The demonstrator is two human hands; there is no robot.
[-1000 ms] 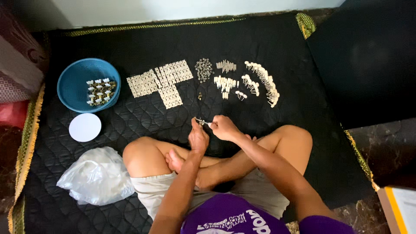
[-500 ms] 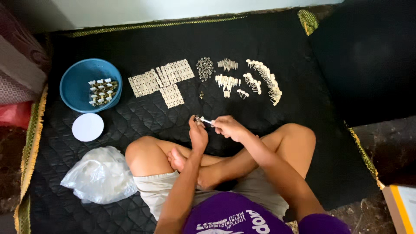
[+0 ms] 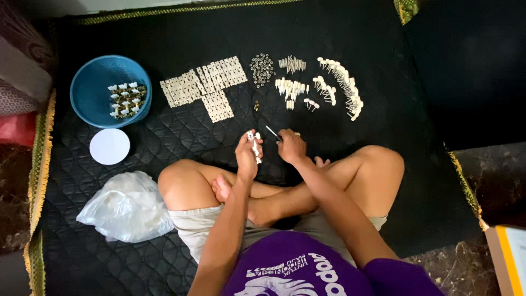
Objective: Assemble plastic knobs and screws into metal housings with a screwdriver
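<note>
I sit cross-legged on a black quilted mat (image 3: pixel 164 137). My left hand (image 3: pixel 247 155) is closed around a small white assembled part with knobs, held upright above my knee. My right hand (image 3: pixel 291 146) pinches a thin metal pin or tool, its tip pointing up-left toward the part. The two hands are a few centimetres apart. Ahead on the mat lie rows of flat white plates (image 3: pixel 204 86), a heap of small rings (image 3: pixel 262 68), short white pegs (image 3: pixel 291 86) and a curved row of white knobbed pins (image 3: pixel 342 85).
A blue bowl (image 3: pixel 90 101) at the left holds several finished white-and-brass parts (image 3: pixel 127 100). A white round lid (image 3: pixel 109 146) lies below it. A crumpled clear plastic bag (image 3: pixel 126 207) sits beside my left knee. A dark cushion (image 3: pixel 471 66) fills the right side.
My hands have drawn slightly apart: the left now holds the white part upright, the right has pulled the thin pin away to the right. The camera has shifted slightly.
</note>
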